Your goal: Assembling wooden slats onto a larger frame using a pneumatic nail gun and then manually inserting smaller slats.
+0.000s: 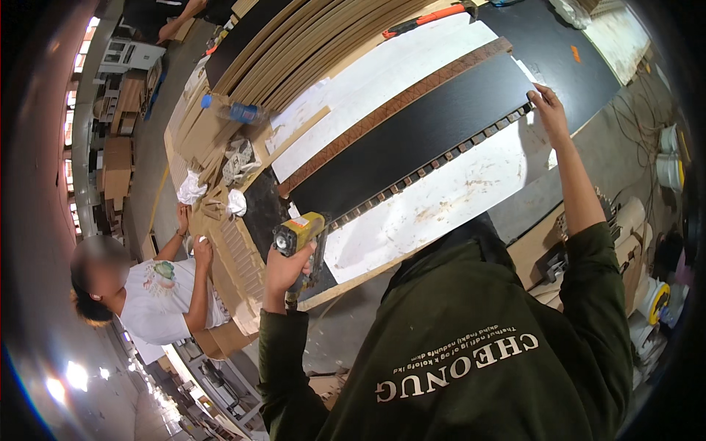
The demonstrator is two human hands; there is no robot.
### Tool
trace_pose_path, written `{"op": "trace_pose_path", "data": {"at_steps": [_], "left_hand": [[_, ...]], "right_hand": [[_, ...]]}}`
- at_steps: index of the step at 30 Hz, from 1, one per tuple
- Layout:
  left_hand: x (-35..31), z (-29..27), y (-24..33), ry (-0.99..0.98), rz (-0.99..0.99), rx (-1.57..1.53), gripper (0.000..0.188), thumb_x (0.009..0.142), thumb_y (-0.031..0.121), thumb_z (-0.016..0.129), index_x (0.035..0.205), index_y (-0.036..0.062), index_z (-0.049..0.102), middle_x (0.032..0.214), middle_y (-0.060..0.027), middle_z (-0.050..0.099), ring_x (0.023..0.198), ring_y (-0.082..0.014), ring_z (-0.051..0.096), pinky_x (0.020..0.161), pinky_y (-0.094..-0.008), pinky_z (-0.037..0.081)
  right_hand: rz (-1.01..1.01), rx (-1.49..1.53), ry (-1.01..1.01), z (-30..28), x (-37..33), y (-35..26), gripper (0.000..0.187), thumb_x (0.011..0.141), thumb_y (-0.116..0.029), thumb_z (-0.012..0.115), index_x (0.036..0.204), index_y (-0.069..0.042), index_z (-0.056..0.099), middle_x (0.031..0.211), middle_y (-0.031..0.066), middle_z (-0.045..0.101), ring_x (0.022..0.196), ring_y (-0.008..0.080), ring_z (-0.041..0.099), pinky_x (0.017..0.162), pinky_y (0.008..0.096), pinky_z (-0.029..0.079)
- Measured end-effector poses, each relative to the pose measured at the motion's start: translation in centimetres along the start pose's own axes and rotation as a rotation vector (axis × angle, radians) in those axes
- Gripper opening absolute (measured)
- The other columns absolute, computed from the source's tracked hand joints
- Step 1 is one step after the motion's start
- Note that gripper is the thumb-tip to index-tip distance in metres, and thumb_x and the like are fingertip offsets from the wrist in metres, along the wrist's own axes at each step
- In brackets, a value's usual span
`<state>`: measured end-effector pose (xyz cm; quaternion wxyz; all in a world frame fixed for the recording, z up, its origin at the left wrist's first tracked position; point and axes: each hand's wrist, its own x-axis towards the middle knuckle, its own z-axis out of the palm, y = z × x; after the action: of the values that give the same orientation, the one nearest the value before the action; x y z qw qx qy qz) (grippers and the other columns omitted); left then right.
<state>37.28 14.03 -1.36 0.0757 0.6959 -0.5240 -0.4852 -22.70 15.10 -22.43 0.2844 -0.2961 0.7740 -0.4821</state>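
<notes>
My left hand is wrapped round the grip of a yellow and black nail gun, its nose at the left end of a long black panel. Along the panel's near edge runs a dark strip with evenly spaced notches or blocks. With bent fingers, my right hand grips the panel's near right corner, where that strip ends. A reddish-brown strip lies along the far edge. The panel rests on a white, stained board.
Stacked long brown boards, a red and black tool and a blue-labelled plastic bottle lie beyond. Crumpled white scraps sit at left. A co-worker in a white shirt stands at the left end. Cables hang at right.
</notes>
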Motion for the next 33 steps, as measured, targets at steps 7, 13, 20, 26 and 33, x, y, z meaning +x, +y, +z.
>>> {"op": "trace_pose_path", "data": {"at_steps": [7,13,20,26,33], "left_hand": [[-0.6,0.8,2.1,-0.029,0.032,0.017,0.028,0.081,0.016,0.072,0.098,-0.0040,0.063,0.069,-0.0029,0.060,0.054,-0.0080,0.054,0.047,-0.0241,0.047],[0.5,1.6,2.2,-0.019,0.016,0.065,0.025,0.081,0.014,0.071,0.097,-0.0041,0.063,0.067,-0.0022,0.059,0.052,-0.0076,0.053,0.046,-0.0241,0.046],[0.5,1.4,2.5,-0.026,0.019,0.052,0.026,0.080,0.015,0.072,0.096,-0.0025,0.063,0.065,-0.0019,0.058,0.052,-0.0076,0.054,0.046,-0.0244,0.047],[0.4,0.8,1.5,-0.044,0.056,0.012,0.029,0.080,0.017,0.074,0.098,-0.0024,0.063,0.068,-0.0032,0.059,0.054,-0.0090,0.056,0.047,-0.0250,0.049],[-0.1,0.8,2.0,-0.013,0.032,0.000,0.033,0.079,0.018,0.075,0.101,-0.0033,0.062,0.070,-0.0038,0.060,0.054,-0.0096,0.056,0.047,-0.0255,0.049]], "right_hand": [[0.023,-0.057,-0.008,0.2,-0.7,-0.8,0.046,0.084,-0.044,0.067,0.123,-0.021,0.062,0.131,0.0098,0.058,0.129,0.0235,0.048,0.107,0.0322,0.030],[0.022,-0.050,-0.016,0.2,-0.9,-1.3,0.046,0.084,-0.047,0.067,0.123,-0.023,0.062,0.133,0.0082,0.057,0.130,0.0230,0.047,0.108,0.0328,0.029],[0.038,-0.086,0.006,0.4,-0.7,-0.9,0.047,0.082,-0.051,0.066,0.121,-0.025,0.063,0.131,0.0069,0.058,0.129,0.0227,0.048,0.108,0.0357,0.027],[-0.007,-0.164,0.033,0.7,-0.8,-0.8,0.048,0.081,-0.057,0.063,0.119,-0.028,0.063,0.127,0.0027,0.062,0.125,0.0213,0.051,0.107,0.0408,0.024],[-0.007,-0.171,0.036,0.5,-0.3,0.0,0.048,0.081,-0.058,0.062,0.120,-0.029,0.063,0.127,0.0024,0.062,0.126,0.0204,0.051,0.107,0.0422,0.024]]}}
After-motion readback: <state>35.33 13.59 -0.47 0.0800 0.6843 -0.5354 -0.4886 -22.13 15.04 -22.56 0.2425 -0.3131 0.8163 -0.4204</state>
